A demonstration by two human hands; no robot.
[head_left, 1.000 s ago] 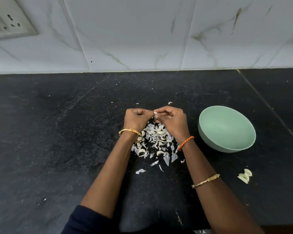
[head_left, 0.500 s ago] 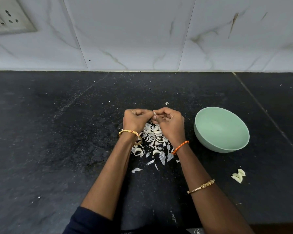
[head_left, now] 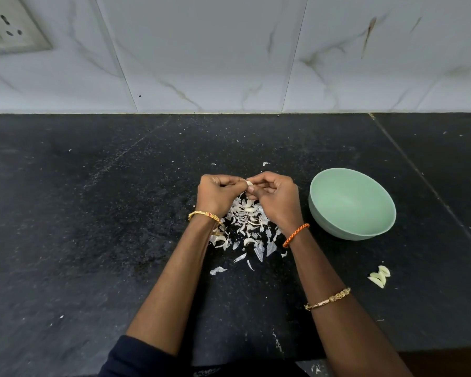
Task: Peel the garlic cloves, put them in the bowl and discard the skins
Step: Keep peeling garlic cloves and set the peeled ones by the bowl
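Garlic is the job on the black desk [head_left: 93,240]: the green bowl [head_left: 332,227] sits toward its right edge, skins [head_left: 245,227] heaped mid-desk. Above them the left hand [head_left: 218,197] and right hand [head_left: 275,200] pinch one clove [head_left: 249,183], fingers clamped. Best to strip it over the heap.

single head cam, wide-angle, looks forward and down onto the table [head_left: 93,240] from close above; hands [head_left: 246,197] sit mid-frame, tiled wall [head_left: 229,50] fills the top. no second view.
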